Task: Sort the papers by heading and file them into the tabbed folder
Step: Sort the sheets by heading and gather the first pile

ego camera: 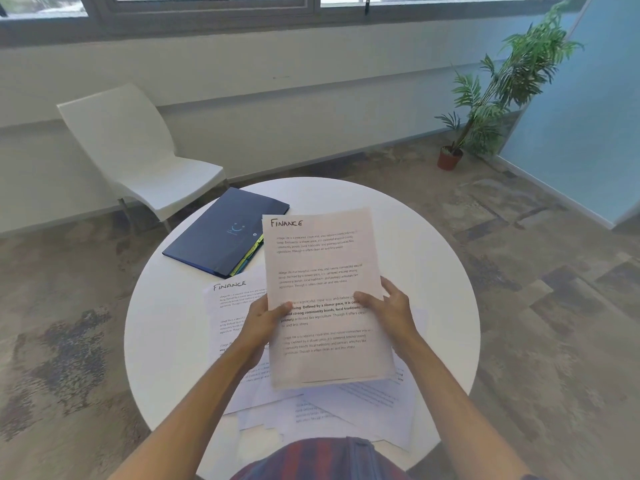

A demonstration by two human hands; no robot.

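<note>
Held stack: a small stack of papers (322,296) is held up above the round white table (433,271), tilted toward the camera; the top sheet is headed "FINANCE" in handwriting, with four blocks of printed text below (part of the third block is in bold).

Left hand: the left hand (265,323) grips the stack at its left edge, thumb laid across the front of the top sheet, remaining fingers hidden behind the paper.

Right hand: the right hand (391,306) pinches the right edge, thumb on the front of the sheet, fingers curled round the edge toward the back.

Sheet on table: a second sheet headed "FINANCE" (232,299) lies flat on the table just left of the held stack, partly covered by the left hand and forearm.

Loose papers: further printed sheets (363,407) are spread overlapping on the near part of the table, below the held stack (their headings cannot be read).

Folder: a dark blue tabbed folder (221,233) lies closed on the far left of the table, at an angle; coloured tabs (247,258) (yellow, green) project from its right edge, close to the top-left corner of the held stack.

Surroundings: a white chair (138,157) stands beyond the table to the left; a potted plant (498,95) stands by the wall at far right; windows (207,5) run along the top.

Person: a striped garment (329,459) is seen at the bottom edge.
</note>
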